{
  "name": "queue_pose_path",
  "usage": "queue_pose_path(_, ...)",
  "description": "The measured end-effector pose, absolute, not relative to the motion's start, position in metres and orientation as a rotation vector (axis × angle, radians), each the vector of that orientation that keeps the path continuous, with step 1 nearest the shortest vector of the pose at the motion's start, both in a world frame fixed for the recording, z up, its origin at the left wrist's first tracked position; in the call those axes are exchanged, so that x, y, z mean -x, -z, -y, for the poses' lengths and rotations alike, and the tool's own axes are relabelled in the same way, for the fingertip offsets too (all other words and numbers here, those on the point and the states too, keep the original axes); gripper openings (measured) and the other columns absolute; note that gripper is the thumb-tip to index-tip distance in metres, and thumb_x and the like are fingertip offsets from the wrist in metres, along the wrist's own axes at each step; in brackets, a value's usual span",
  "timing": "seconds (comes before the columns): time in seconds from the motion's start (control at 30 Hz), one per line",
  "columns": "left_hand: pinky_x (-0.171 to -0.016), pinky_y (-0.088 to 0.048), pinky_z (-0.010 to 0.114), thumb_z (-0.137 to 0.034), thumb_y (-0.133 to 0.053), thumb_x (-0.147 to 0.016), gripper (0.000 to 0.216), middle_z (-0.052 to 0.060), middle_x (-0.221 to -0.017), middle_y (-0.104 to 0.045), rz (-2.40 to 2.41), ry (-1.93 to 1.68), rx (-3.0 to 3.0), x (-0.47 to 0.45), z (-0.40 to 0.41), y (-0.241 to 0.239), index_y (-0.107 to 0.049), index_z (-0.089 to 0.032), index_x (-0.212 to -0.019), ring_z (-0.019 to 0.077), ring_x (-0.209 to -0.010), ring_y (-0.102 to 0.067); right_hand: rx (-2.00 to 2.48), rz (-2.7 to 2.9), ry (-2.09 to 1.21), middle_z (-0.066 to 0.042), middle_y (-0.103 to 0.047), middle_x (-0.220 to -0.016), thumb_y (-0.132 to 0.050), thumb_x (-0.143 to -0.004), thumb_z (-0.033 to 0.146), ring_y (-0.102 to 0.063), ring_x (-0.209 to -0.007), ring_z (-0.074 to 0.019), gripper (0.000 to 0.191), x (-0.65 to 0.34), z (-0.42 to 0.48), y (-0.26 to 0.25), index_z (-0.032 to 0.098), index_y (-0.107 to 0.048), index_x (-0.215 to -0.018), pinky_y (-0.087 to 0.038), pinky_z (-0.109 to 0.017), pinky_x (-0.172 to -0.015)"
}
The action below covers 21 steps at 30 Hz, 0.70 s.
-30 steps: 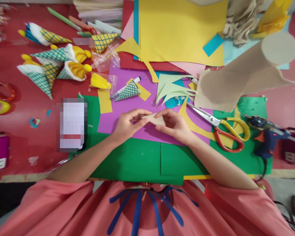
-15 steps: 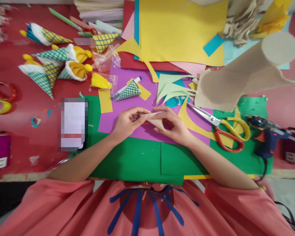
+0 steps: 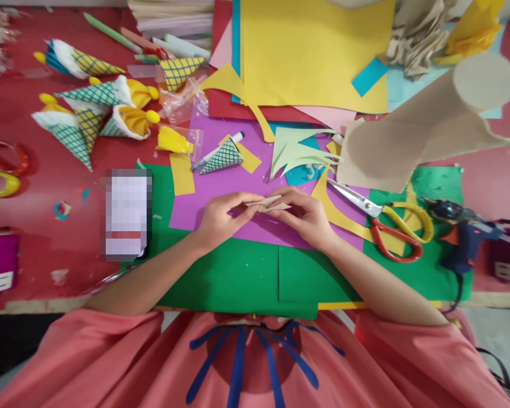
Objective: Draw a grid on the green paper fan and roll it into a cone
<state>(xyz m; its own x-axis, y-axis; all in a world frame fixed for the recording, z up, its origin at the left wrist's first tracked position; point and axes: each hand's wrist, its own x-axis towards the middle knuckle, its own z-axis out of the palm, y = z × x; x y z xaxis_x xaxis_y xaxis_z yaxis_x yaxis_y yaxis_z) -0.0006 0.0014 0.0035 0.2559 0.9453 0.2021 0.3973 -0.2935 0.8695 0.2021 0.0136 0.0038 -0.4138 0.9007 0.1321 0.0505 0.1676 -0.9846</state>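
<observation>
Between my two hands is a small folded piece of beige crepe paper (image 3: 268,203), its layers slightly spread towards the right. My left hand (image 3: 224,220) is closed on its left end, thumb below and fingers above. At the other end my right hand (image 3: 306,216) pinches it the same way, and the fingers hide part of it. The paper is held over a purple sheet (image 3: 187,212). Just beyond my hands lie a green-and-blue lattice-patterned paper cone (image 3: 223,157), a marker (image 3: 238,137) and pale green paper offcuts (image 3: 289,148).
Scissors (image 3: 372,212) with red and yellow handles lie right of my hands, near a blue glue gun (image 3: 465,241). A beige crepe paper roll (image 3: 391,139) stretches behind them. Decorated cones (image 3: 89,102) lie far left, above a phone (image 3: 127,215). Yellow sheets (image 3: 314,51) are at the back.
The beige paper has turned from slanting down to the right to nearly level and edge-on. My right fingers have drawn closer around it; my left hand shifted slightly.
</observation>
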Motion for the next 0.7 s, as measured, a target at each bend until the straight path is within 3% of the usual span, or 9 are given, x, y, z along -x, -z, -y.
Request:
queue_pose_path(0.27,-0.07,-0.056,0.019,-0.029,-0.06,-0.086,0.021,0.003,-0.095,-0.074,-1.184,-0.912,-1.922,0.0004,-0.0002,-0.0054,-0.067,-0.019,-0.103,0.0116,-0.075,-0.07,0.998,1.524,-1.384,-0.006,-0.067,-0.097,-0.068,-0.079,0.031,-0.063,-0.092,-0.016,0.015,-0.201,-0.0093,-0.0009,0.02,-0.059,-0.085,-0.05,-0.033,-0.083)
queue_pose_path(0.43,-0.074,-0.055,0.019,-0.021,-0.06,-0.086,0.016,0.001,-0.091,-0.075,-1.092,-0.966,-2.149,0.0002,0.0,-0.0054,-0.067,-0.021,-0.1,0.011,-0.078,-0.07,1.062,1.474,-1.448,-0.003,-0.066,-0.084,-0.066,-0.08,0.035,-0.062,-0.081,-0.0142,0.017,-0.1996,-0.0081,-0.0024,0.02,-0.06,-0.083,-0.049,-0.031,-0.077)
queue_pose_path(0.7,-0.085,-0.053,0.019,-0.014,-0.06,-0.085,0.028,0.0,-0.101,-0.073,-1.029,-1.064,-2.288,0.0029,0.0029,-0.0042,-0.064,-0.024,-0.111,0.0107,-0.093,-0.069,1.05,1.376,-1.519,-0.002,-0.066,-0.086,-0.063,-0.083,0.034,-0.061,-0.078,-0.0118,0.017,-0.1988,-0.0039,-0.0059,0.02,-0.056,-0.086,-0.051,-0.028,-0.073)
